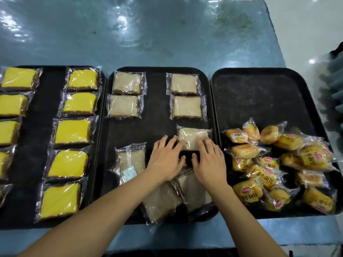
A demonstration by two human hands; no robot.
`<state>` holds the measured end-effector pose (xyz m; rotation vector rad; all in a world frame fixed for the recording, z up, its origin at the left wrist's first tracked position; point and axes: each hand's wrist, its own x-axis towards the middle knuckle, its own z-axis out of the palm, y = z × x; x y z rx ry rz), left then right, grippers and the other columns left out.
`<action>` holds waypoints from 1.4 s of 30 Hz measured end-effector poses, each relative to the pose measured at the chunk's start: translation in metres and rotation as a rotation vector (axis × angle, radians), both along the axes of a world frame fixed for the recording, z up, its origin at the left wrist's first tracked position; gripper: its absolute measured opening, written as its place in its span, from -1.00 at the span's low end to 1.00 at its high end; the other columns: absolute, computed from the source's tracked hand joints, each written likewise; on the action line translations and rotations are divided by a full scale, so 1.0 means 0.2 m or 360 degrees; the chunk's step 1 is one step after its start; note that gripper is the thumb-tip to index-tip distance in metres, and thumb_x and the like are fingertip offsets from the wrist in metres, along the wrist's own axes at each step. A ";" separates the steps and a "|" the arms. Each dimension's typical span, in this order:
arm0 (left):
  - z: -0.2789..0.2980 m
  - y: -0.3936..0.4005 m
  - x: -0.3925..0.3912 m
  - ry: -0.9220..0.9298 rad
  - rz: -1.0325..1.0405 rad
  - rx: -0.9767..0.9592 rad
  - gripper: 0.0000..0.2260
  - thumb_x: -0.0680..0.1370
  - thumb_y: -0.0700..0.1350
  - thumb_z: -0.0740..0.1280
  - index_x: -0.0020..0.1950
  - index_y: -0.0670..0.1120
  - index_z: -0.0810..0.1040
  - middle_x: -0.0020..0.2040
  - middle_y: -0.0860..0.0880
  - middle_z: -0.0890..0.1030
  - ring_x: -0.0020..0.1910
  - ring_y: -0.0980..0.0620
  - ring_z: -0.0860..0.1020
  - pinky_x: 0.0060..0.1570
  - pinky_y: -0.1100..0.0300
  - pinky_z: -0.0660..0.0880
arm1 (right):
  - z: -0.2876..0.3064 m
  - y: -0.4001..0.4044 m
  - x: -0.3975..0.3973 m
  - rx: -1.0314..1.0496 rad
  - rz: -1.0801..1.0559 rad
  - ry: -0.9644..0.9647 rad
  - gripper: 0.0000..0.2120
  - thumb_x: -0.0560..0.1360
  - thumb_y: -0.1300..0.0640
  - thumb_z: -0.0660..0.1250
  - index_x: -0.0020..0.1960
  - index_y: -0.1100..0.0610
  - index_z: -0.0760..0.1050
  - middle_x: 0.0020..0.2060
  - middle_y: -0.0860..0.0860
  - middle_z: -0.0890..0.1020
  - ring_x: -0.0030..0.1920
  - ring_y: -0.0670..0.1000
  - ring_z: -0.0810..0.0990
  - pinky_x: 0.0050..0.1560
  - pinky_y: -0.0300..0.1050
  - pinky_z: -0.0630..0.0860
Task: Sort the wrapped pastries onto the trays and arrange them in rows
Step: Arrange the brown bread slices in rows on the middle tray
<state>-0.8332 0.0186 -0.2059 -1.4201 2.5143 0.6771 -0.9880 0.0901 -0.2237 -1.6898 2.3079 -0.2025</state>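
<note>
- Head view: both hands lie flat with fingers spread on the middle tray (159, 127). The left hand (165, 160) and the right hand (209, 162) press on one wrapped pale cake slice (193, 138) near the tray's right edge.
- Yellow cake slices (74, 131) stand in rows on the left tray (46, 117).
- Small wrapped buns (278, 164) lie piled at the near edge of the right tray (263, 93).

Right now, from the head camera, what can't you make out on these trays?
- Left tray: its left column of yellow cakes is cut off by the frame's left edge, so no count.
- Middle tray: both arms cover part of the near pale cakes.
- Bun pile: wrappers overlap, count unclear.
- Dark object at the right edge: blurred, unidentifiable.
</note>
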 end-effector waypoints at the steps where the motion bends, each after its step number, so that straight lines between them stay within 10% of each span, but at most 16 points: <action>1: 0.01 0.01 0.01 -0.0006 -0.0017 -0.0004 -0.47 0.65 0.16 0.10 0.60 0.14 0.09 0.62 -0.03 0.16 0.59 -0.18 0.05 0.52 -0.09 0.03 | -0.01 0.00 0.00 0.0028 0.0025 -0.0010 -0.44 0.64 -0.01 0.22 0.60 0.08 0.24 0.55 0.10 0.33 0.55 0.12 0.27 0.56 0.09 0.16; 10: 0.07 0.28 0.52 0.0184 0.0255 -0.0402 -0.41 0.49 0.05 0.37 0.51 0.05 0.33 0.54 -0.12 0.27 0.48 -0.20 0.26 0.41 -0.16 0.32 | 0.02 -0.06 0.07 -0.0012 0.0070 0.0052 -0.43 0.64 0.01 0.21 0.61 0.10 0.21 0.56 0.15 0.31 0.56 0.19 0.24 0.59 0.16 0.13; 15: -0.05 0.46 0.84 0.0021 0.0293 -0.0168 -0.11 0.41 0.06 0.49 0.62 0.18 0.07 0.65 -0.05 0.00 0.55 -0.21 0.21 0.42 -0.14 0.34 | 0.10 0.02 0.40 -0.0025 0.0264 -0.0165 -0.45 0.62 0.04 0.23 0.59 0.01 0.25 0.50 0.07 0.38 0.49 0.12 0.31 0.55 0.11 0.20; 19: -0.07 0.39 0.88 0.0269 0.0313 -0.0346 -0.40 0.53 -0.05 0.34 0.55 0.17 0.27 0.56 -0.03 0.31 0.37 -0.18 0.43 0.33 -0.09 0.41 | 0.12 0.06 0.54 -0.0015 0.0276 -0.0200 -0.44 0.60 0.02 0.26 0.59 -0.02 0.26 0.49 0.03 0.39 0.47 0.12 0.34 0.53 0.10 0.23; 25: 0.16 0.35 0.90 0.1339 0.1105 0.0092 -0.84 0.69 -0.03 0.19 0.25 0.09 0.46 0.05 0.13 0.61 0.07 0.17 0.54 0.06 0.28 0.45 | 0.19 0.04 0.60 -0.0017 0.0108 -0.0626 -0.50 0.61 -0.01 0.30 0.53 -0.06 0.33 0.32 -0.04 0.53 0.28 0.01 0.50 0.35 0.03 0.44; 29: 0.14 0.25 0.87 0.1819 0.1700 0.0584 -0.84 0.70 -0.13 0.19 -0.01 -0.04 0.53 -0.16 0.03 0.65 -0.06 -0.14 0.63 -0.14 0.11 0.56 | 0.24 -0.05 0.72 0.0109 -0.0135 -0.1275 -0.58 0.66 -0.06 0.24 0.50 -0.18 0.31 0.18 -0.13 0.62 0.19 -0.07 0.58 0.29 -0.04 0.47; 36: 0.05 -0.04 0.90 0.1059 0.1333 0.0185 -0.71 0.65 0.07 0.25 0.30 -0.04 0.50 0.24 -0.08 0.60 0.27 -0.12 0.53 0.28 -0.06 0.45 | 0.19 -0.30 0.81 0.0024 -0.0149 -0.1246 -0.50 0.62 0.00 0.28 0.53 -0.17 0.28 0.30 -0.04 0.55 0.30 -0.03 0.53 0.39 0.04 0.45; 42: -0.01 -0.01 0.94 0.0101 0.0491 -0.0264 -0.55 0.67 0.06 0.12 0.58 0.09 0.23 0.59 0.03 0.22 0.55 -0.16 0.18 0.46 -0.07 0.17 | 0.10 -0.36 0.77 0.0103 0.0322 -0.0479 -0.53 0.63 0.07 0.22 0.54 0.00 0.35 0.48 0.05 0.40 0.39 0.16 0.44 0.42 0.14 0.36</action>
